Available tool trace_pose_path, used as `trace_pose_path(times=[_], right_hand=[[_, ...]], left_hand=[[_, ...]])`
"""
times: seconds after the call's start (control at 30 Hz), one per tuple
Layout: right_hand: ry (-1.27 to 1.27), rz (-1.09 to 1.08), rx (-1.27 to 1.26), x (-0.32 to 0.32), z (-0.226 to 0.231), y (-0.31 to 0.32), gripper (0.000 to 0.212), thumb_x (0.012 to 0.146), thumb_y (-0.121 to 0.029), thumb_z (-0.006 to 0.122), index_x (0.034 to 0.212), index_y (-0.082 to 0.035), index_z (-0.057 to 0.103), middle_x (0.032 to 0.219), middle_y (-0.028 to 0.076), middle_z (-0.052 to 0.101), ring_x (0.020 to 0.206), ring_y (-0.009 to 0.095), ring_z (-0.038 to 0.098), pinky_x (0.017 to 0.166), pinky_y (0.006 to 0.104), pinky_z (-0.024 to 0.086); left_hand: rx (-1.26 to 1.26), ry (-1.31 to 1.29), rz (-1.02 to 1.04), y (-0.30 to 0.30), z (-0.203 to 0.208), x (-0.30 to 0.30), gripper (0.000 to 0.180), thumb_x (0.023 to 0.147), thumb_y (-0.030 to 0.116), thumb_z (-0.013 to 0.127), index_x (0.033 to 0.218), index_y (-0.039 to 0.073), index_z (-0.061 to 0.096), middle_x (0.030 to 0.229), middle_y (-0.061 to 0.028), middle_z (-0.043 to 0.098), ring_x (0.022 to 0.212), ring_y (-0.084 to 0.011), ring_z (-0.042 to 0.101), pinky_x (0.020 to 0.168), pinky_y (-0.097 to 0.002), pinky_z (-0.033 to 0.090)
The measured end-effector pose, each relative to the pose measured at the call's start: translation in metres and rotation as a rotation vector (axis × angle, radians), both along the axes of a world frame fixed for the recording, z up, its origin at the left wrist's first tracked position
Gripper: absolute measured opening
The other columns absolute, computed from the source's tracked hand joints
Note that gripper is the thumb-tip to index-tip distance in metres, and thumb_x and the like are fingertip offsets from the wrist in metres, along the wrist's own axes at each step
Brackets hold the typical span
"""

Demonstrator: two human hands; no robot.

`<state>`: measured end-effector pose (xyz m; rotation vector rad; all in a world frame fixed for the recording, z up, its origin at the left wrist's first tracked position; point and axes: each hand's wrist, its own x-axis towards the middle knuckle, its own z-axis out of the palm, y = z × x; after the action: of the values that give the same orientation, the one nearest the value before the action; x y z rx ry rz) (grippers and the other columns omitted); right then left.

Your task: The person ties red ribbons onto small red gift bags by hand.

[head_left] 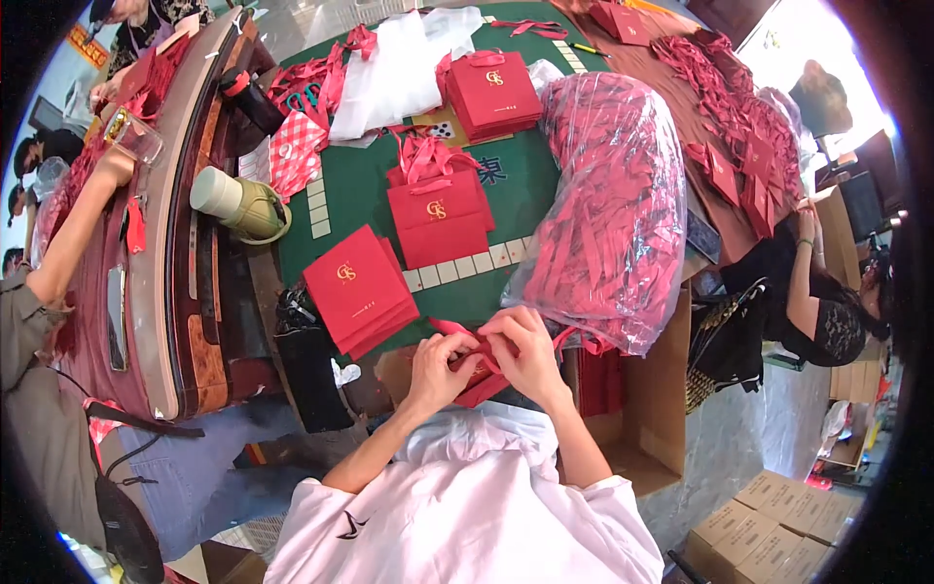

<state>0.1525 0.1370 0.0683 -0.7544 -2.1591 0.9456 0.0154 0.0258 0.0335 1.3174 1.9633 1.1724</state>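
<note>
My left hand (443, 370) and my right hand (525, 355) meet at the near edge of the green-topped table (516, 185). Both have their fingers pinched on a small red paper bag (484, 391) and its red ribbon (449, 328); the fingers partly hide where they grip. Just left of them lies a fanned stack of flat red bags (360, 292). Beyond my hands are more red bags with ribbon handles (443, 229). At the right, a big clear plastic sack (613, 195) is filled with red ribbons.
Farther back sit another red bag stack (493, 102), white plastic sheeting (389, 73) and teal-handled scissors (306, 95). A cup (219, 195) and black bottle (250, 102) stand left. An open cardboard box (657, 419) is at my right. Other people work at both side tables.
</note>
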Motion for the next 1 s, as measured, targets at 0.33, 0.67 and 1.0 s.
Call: trace_pose_path(times=[0.33,0.67,1.0], right_hand=[[-0.279,0.424,-0.099,0.017,0.006,0.033,0.013,0.080,-0.005,0.066,0.092,-0.006,0.070,0.095,0.010,0.062,0.094,0.030,0.060,0.084,0.0392,0.049],[-0.249,0.587,-0.199,0.019,-0.004,0.033,0.014,0.082,-0.010,0.067,0.095,-0.008,0.071,0.095,0.011,0.064,0.093,0.032,0.063,0.085,0.0408,0.050],[-0.372,0.710,-0.302,0.019,0.004,0.036,0.017,0.078,-0.012,0.068,0.095,-0.012,0.066,0.091,0.009,0.061,0.091,0.030,0.062,0.080,0.0409,0.051]], left_hand=[[0.095,0.375,-0.156,-0.007,0.018,0.013,0.008,0.082,0.011,0.069,0.089,0.010,0.067,0.080,-0.0069,0.067,0.076,-0.0265,0.065,0.076,-0.0388,0.045],[0.110,0.520,-0.312,-0.012,0.023,0.009,0.013,0.077,0.010,0.068,0.089,0.013,0.070,0.080,-0.0029,0.065,0.077,-0.0205,0.063,0.079,-0.0361,0.043],[0.219,0.503,-0.310,-0.018,0.014,0.009,0.015,0.076,0.009,0.067,0.087,0.015,0.074,0.081,0.0014,0.067,0.075,-0.0175,0.063,0.081,-0.0345,0.043]])
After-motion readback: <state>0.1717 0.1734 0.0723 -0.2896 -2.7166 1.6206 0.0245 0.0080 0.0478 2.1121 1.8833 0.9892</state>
